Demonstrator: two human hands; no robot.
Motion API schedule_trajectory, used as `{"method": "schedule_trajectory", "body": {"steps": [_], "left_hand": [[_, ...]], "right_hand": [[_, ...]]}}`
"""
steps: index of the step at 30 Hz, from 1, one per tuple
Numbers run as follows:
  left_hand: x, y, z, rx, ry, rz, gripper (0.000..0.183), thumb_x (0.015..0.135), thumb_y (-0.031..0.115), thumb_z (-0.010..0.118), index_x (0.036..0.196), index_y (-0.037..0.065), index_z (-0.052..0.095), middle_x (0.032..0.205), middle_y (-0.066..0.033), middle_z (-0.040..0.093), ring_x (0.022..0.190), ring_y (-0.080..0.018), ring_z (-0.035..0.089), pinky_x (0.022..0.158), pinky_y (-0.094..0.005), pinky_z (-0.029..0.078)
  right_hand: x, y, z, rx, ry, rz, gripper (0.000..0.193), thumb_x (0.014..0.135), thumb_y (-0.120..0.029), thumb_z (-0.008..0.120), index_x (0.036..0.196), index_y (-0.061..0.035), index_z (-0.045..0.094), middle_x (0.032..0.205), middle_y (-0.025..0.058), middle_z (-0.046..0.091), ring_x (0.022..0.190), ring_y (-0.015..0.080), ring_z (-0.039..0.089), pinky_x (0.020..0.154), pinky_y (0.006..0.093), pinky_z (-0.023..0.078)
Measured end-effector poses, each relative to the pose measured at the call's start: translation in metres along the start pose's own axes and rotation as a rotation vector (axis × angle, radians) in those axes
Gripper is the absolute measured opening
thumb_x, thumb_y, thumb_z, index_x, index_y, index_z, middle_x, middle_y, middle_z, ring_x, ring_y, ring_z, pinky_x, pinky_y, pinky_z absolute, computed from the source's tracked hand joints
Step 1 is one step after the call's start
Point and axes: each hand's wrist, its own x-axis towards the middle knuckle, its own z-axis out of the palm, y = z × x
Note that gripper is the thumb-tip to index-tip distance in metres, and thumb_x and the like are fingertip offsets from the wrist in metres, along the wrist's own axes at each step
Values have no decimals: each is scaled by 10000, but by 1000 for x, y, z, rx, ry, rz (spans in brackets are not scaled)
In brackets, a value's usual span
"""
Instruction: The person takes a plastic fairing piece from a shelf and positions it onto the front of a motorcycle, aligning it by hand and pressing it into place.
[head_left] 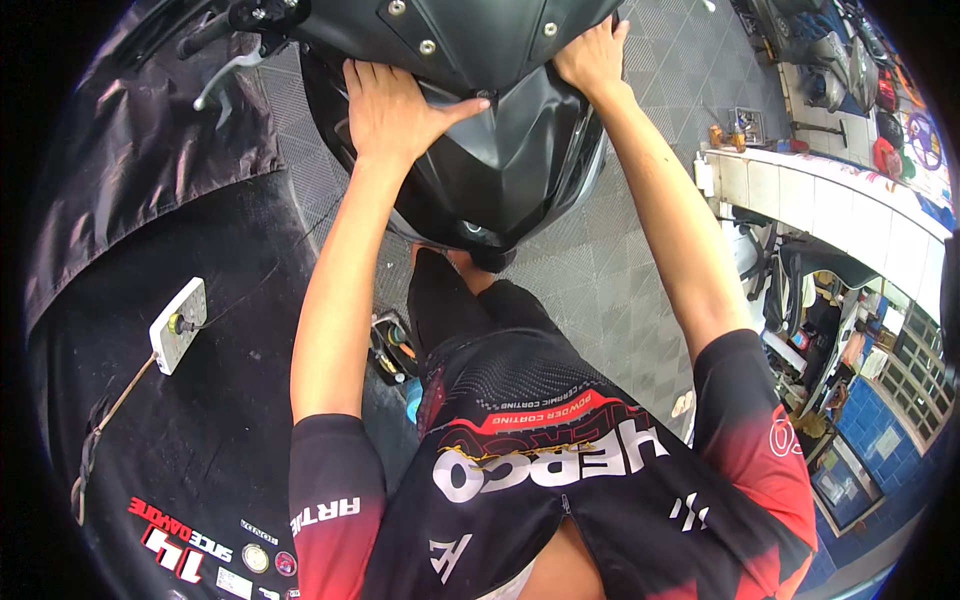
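Observation:
A matte black front fairing panel [490, 165] of a motorcycle or scooter stands in front of me at the top of the head view. My left hand [390, 105] lies on its upper left part, fingers bent over the edge below the upper body panel [480, 45]. The left thumb stretches right, its tip at a small notch near the panel's middle. My right hand [595, 62] grips the upper right side edge, higher up. Some right fingertips show past that edge; the right thumb is hidden. Several pale bolts [428, 47] sit in the upper panel.
A handlebar lever [228, 80] juts out at the upper left. On a black covered surface [140, 420] lies a white power strip [178, 325] with a plugged cord. Tools [392, 345] sit beside my leg. Grey floor tiles [600, 290] and a white tiled counter [830, 200] are at the right.

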Motion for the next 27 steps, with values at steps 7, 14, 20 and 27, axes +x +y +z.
{"method": "schedule_trajectory", "body": {"steps": [7, 14, 20, 27], "left_hand": [[2, -3, -10, 35, -88, -28, 1213, 666, 991, 514, 1054, -140, 720, 1197, -283, 676, 1270, -402, 569, 1200, -532, 301], [-36, 41, -33, 34, -161, -32, 835, 1008, 557, 517, 1424, -164, 453, 1487, -337, 462, 1454, -441, 374, 1242, -537, 233], [-51, 138, -62, -563, -317, 294, 775, 1026, 352, 576, 1540, -148, 283, 1621, -352, 265, 1538, -478, 229, 1270, -551, 181], [68, 168, 20, -327, -135, 354, 1009, 947, 538, 638, 1548, -163, 234, 1651, -343, 213, 1573, -430, 165, 1288, -521, 147]], "right_hand": [[1, -10, -7, 16, 108, -50, 597, 1023, -438, 462, 1452, -35, 564, 1535, 239, 499, 1443, 477, 379, 1174, 689, 252], [-163, -28, -17, 686, 337, 423, 672, 970, -255, 675, 1504, 46, 401, 1608, 277, 350, 1526, 433, 299, 1245, 540, 232], [-283, -75, 9, 970, 185, 912, 662, 965, -228, 689, 1481, 55, 388, 1525, 312, 362, 1428, 468, 393, 1202, 492, 335], [-292, -39, 6, 1115, 183, 1145, 610, 922, -131, 689, 1460, 16, 441, 1466, 229, 460, 1314, 365, 533, 1102, 436, 454]]}}
